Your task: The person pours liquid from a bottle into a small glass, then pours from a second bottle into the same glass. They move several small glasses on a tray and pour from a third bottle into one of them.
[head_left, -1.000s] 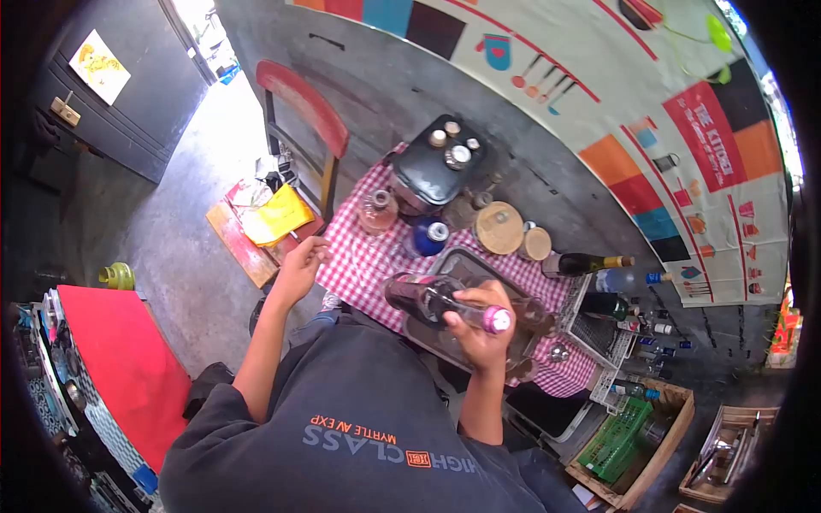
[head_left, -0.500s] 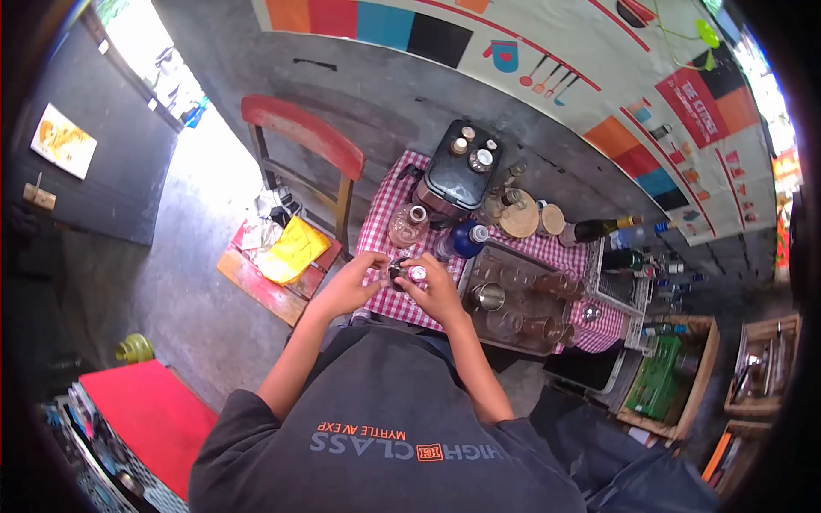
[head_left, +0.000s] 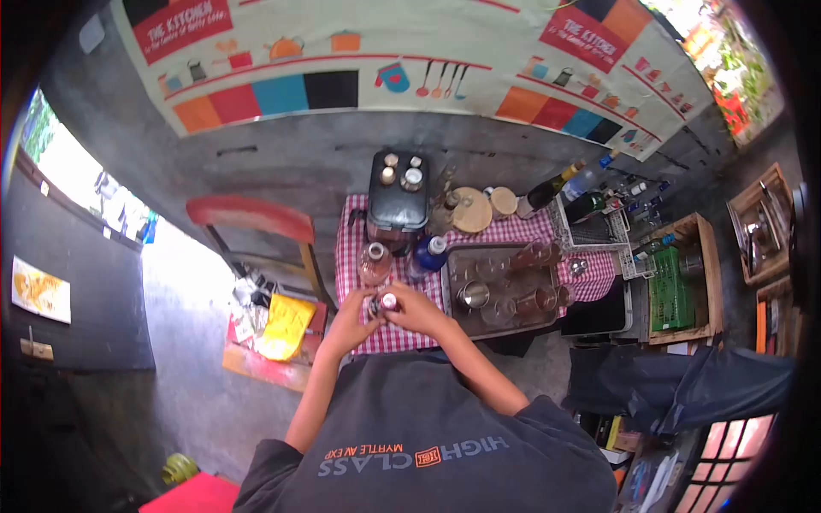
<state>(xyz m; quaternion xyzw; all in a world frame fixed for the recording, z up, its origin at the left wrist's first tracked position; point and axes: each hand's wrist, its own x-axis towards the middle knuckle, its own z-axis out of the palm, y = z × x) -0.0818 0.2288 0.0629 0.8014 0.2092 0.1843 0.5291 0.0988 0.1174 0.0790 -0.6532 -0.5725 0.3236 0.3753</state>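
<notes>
My left hand [head_left: 349, 325] and my right hand [head_left: 417, 309] meet over the near left part of a red-and-white checked cloth [head_left: 344, 256]. The fingers of both are curled in around small things. By my right thumb and fingers shows a small object with a red-and-white round top [head_left: 389, 301], perhaps a little bottle. Beside it, at my left fingertips, sits a dark round piece [head_left: 375, 305], largely hidden. A clear glass bottle [head_left: 375, 264] stands just beyond my hands. To its right is a blue bottle with a white cap [head_left: 430, 254].
A brown tray [head_left: 453, 318] of glasses and a steel cup [head_left: 473, 295] lies to the right. Behind stands a black-lidded box [head_left: 399, 192] with small jars on top. A red-backed chair [head_left: 250, 214] is at left, bottles and a wire rack [head_left: 629, 252] at right.
The camera view has turned and tilted up, showing more of the wall banner. My hands remain together around the small objects, with only slight finger movement.
</notes>
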